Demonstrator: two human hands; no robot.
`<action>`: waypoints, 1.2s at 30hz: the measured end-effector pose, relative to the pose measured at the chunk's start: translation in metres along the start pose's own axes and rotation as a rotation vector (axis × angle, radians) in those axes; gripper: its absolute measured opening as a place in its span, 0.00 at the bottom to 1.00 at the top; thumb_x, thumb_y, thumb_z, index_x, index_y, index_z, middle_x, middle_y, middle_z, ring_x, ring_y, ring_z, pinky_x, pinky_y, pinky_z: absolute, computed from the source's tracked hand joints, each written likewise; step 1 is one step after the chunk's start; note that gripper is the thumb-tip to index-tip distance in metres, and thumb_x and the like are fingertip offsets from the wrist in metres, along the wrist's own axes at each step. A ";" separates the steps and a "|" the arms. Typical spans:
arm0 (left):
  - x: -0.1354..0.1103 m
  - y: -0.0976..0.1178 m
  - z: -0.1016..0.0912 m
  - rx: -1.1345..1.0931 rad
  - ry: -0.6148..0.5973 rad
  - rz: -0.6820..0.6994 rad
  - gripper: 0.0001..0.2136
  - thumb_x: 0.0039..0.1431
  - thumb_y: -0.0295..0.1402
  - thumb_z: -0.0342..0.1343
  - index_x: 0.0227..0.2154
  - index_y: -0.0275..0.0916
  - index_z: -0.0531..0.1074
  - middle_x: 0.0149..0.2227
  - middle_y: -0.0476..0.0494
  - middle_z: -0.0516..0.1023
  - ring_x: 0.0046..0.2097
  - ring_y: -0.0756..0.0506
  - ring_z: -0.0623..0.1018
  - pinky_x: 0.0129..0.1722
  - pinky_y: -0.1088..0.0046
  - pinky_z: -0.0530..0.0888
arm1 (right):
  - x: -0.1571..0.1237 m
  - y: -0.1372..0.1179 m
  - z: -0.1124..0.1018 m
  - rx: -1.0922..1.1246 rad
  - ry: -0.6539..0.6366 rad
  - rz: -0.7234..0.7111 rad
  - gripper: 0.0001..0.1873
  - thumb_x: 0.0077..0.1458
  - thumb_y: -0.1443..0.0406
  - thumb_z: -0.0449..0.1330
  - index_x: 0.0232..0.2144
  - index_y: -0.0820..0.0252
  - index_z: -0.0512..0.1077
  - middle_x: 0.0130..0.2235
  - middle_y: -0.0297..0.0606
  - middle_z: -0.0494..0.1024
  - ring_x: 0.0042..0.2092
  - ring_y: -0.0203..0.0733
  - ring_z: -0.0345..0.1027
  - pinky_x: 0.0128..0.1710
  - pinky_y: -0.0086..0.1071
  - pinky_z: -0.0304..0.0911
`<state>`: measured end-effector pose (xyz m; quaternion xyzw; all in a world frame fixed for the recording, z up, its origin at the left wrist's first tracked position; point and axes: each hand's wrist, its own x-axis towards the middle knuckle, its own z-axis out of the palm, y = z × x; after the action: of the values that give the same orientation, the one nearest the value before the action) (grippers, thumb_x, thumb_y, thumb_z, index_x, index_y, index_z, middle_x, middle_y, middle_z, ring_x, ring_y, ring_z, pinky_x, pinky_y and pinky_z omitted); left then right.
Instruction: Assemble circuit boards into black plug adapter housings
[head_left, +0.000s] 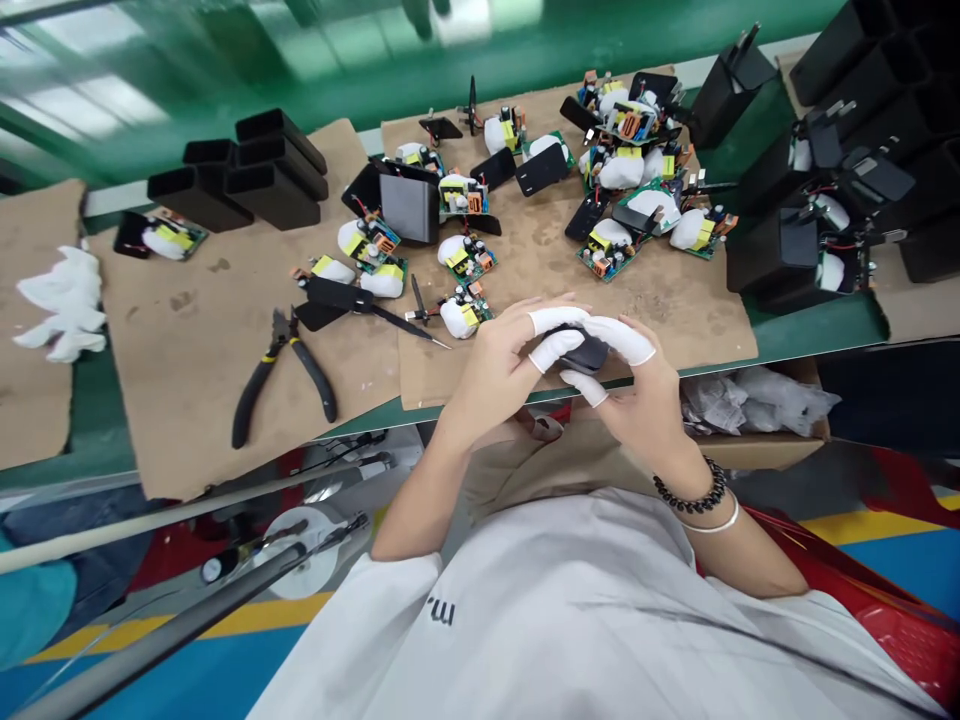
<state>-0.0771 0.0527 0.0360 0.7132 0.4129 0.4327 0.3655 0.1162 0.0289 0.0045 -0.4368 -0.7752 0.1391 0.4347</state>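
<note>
While the left hand (499, 360) and right hand (641, 385) pinch a black case (589, 354) between their fingers (556, 350), circuit boards (463, 316) crowd the table (844, 328) beyond, and pliers (278, 335) lie spread at left.

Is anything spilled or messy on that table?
I see no clear spill, but the cardboard under the pliers has dark blotches, perhaps stains. Right of centre, some boards are heaped in a jumble, overlapping at odd angles.

Electronics workshop, circuit boards (468, 257) (many), pliers (313, 378), workbench (101, 410)
</note>
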 end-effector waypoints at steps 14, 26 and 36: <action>-0.009 -0.011 -0.007 0.250 -0.012 0.214 0.13 0.74 0.40 0.54 0.51 0.42 0.79 0.54 0.41 0.85 0.59 0.43 0.83 0.60 0.63 0.79 | 0.000 0.005 -0.002 0.094 -0.022 -0.025 0.23 0.64 0.61 0.66 0.60 0.48 0.71 0.46 0.38 0.84 0.48 0.49 0.80 0.62 0.53 0.73; 0.005 -0.012 -0.019 0.176 -0.158 0.159 0.13 0.71 0.43 0.58 0.48 0.43 0.82 0.52 0.40 0.87 0.59 0.40 0.83 0.60 0.61 0.78 | 0.005 0.014 -0.004 0.183 0.017 -0.193 0.25 0.59 0.69 0.69 0.58 0.51 0.75 0.49 0.45 0.86 0.48 0.48 0.83 0.48 0.43 0.79; -0.028 -0.007 -0.018 0.166 0.356 0.231 0.20 0.73 0.47 0.52 0.61 0.47 0.74 0.54 0.43 0.84 0.59 0.37 0.82 0.64 0.52 0.75 | 0.018 -0.010 -0.022 0.035 0.057 -0.190 0.23 0.57 0.72 0.70 0.53 0.51 0.77 0.46 0.42 0.87 0.41 0.46 0.81 0.39 0.38 0.77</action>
<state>-0.1038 0.0331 0.0279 0.6957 0.4206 0.5553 0.1752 0.1235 0.0341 0.0336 -0.3574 -0.7979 0.0982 0.4755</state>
